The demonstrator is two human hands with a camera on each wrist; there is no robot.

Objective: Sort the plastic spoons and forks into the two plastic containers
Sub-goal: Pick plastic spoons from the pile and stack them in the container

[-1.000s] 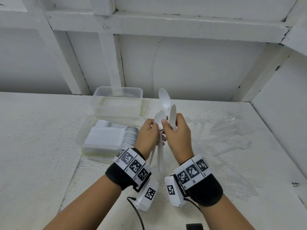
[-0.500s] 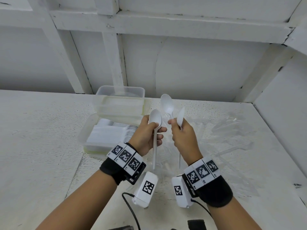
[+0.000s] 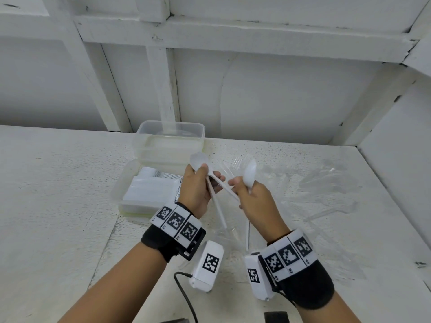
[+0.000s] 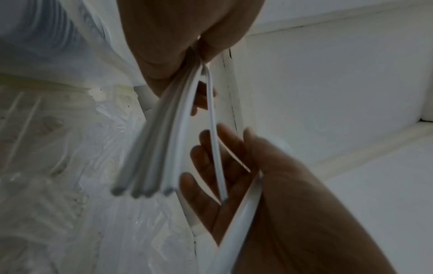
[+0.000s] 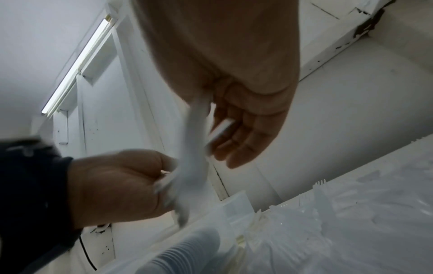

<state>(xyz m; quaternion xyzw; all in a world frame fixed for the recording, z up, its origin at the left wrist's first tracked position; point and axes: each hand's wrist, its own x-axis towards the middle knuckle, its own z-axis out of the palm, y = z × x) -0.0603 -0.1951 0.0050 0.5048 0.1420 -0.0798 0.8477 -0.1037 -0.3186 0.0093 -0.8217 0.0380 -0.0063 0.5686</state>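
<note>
Left hand (image 3: 198, 190) clenched round bunched spoons (image 3: 215, 201), count blurred. Right hand (image 3: 254, 201) gripped one spoon (image 3: 249, 174). Clear forks (image 3: 326, 183) barely discernible on table (image 3: 58, 183).

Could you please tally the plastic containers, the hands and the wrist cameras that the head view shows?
Containers: 2
Hands: 2
Wrist cameras: 2
Total: 6
</note>
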